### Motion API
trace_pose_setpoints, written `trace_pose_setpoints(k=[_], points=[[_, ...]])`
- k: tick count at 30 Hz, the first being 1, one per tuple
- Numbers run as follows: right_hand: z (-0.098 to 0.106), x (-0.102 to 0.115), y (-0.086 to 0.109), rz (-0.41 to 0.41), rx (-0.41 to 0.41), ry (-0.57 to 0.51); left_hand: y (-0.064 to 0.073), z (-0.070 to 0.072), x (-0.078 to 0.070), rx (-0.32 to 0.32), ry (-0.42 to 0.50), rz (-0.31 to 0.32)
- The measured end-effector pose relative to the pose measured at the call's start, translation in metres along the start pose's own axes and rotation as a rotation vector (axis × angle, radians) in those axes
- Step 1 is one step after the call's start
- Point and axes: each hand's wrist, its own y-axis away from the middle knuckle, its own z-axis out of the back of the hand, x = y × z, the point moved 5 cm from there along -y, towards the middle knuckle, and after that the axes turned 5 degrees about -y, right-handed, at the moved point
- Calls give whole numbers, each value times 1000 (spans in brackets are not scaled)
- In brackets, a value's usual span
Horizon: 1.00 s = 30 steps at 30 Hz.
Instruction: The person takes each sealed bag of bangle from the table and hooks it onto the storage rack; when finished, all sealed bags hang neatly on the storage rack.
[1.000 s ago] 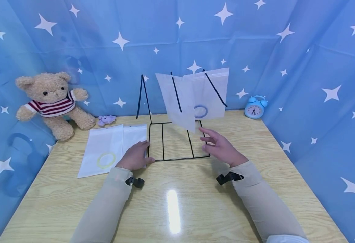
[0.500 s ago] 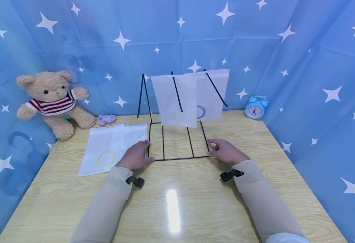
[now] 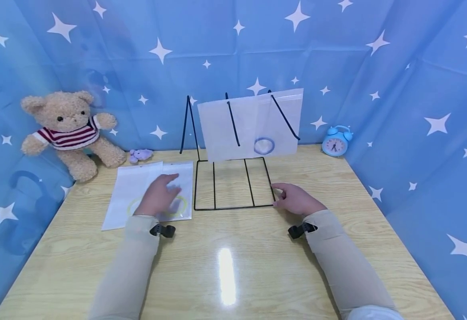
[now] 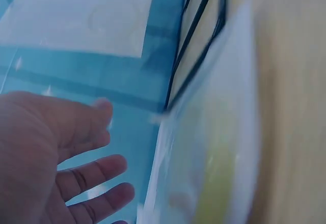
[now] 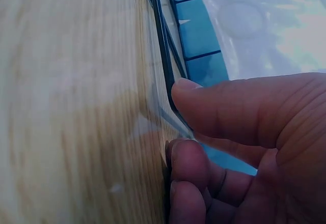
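Observation:
A black wire display rack [image 3: 233, 207] stands on the table, its three prongs slanting forward. White plastic zip bags hang from two prongs, a middle bag [image 3: 217, 129] and a right bag [image 3: 287, 115] with a blue ring on it. My right hand [image 3: 297, 199] pinches the rack's right front corner between thumb and fingers. Over the flat bags left of the rack hovers my left hand [image 3: 157, 195], fingers spread and holding nothing. It partly hides the left flat bag [image 3: 141, 175] and the right flat bag [image 3: 183, 171], each with a yellow ring.
At the back left a teddy bear [image 3: 69, 120] in a striped sweater sits beside a small purple plush toy [image 3: 140, 155]. A light blue alarm clock [image 3: 335, 142] stands at the back right. Behind everything hangs a blue star-patterned curtain [image 3: 201, 44].
My right hand has come down from beside the hanging bag to the rack's corner. My left hand has left the rack's left side and moved left. The middle bag has swung round flatter.

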Motion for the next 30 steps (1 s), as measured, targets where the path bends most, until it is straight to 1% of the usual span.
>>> trace_pose_setpoints(k=[3,5,7,9,12,14,15,17,19,25,28,30], points=[[-1,0,-1,-2,5,1,3,17,27,-33,36,79],[-2,1,-2,-6,6,0,7,29,45,-46,50,120],[-3,1,-2,-8,4,2,14,42,61,-53,73,170],[-3,2,-2,-1,9,8,22,54,78,-57,95,236],[-2,3,-1,-5,7,13,35,70,98,-48,120,339],[-1,4,0,-5,5,22,42,77,108,-34,141,404],[-1,4,0,-7,1,25,44,79,112,-24,145,426],[0,4,1,-5,-3,31,47,81,117,3,155,471],[1,4,2,0,-3,29,48,81,121,36,142,496],[0,5,3,-12,4,13,50,76,121,136,23,536],[0,5,3,-16,4,11,52,74,118,165,-20,562],[1,4,3,-16,4,11,52,74,117,174,-42,567]])
